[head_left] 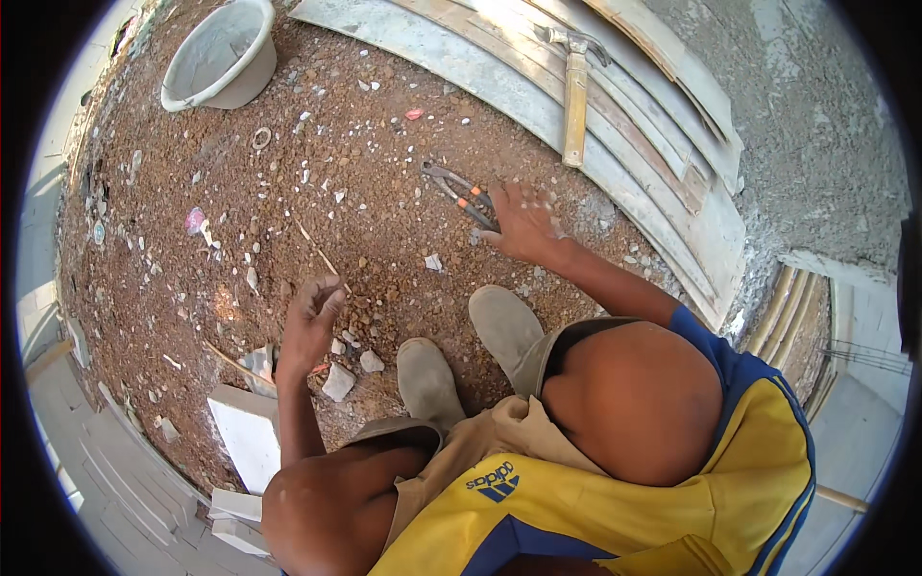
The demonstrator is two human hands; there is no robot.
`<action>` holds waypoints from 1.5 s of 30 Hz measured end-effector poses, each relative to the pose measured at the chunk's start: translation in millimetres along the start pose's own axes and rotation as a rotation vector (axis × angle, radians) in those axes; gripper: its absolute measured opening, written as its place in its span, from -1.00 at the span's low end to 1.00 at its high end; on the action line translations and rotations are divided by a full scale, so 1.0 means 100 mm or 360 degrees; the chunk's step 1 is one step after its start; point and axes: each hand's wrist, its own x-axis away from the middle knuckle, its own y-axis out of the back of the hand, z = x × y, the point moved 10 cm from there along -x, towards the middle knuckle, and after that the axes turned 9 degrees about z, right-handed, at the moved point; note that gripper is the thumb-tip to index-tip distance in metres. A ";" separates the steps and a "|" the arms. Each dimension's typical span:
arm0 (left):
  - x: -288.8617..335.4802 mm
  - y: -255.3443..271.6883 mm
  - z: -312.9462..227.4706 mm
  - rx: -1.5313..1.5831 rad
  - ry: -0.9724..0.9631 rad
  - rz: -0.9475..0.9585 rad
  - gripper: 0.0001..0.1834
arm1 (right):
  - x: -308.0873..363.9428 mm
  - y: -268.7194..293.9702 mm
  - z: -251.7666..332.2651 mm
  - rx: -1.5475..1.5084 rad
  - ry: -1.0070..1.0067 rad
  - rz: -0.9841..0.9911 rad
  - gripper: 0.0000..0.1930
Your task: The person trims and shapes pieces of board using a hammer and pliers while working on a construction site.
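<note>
A pair of pincers [448,182] with orange-banded handles lies on the gravelly soil, jaws pointing up and left. My right hand [526,223] is at the handle ends, fingers stretched out and thumb apart, not wrapped round them. To the left, my left hand [315,312] is raised over the ground with its fingers curled together. Whatever it may pinch is too small or hidden to name. Beside its fingertips runs a thin stick [315,247]; whether they touch it, I cannot tell. A hammer [575,101] with a wooden handle rests on the boards at upper right.
Stacked long boards [432,48] curve along the upper right, beside rough grey concrete [816,125]. A pale plastic basin [240,82] stands at upper left. White blocks [245,437] and several stones [338,382] lie near my left forearm. My boots [506,326] stand between my hands.
</note>
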 end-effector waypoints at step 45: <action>0.11 -0.71 0.34 -0.0831 0.0184 0.0647 -0.47 | -0.79 1.34 -1.32 -0.0295 -0.0491 -0.0834 -0.55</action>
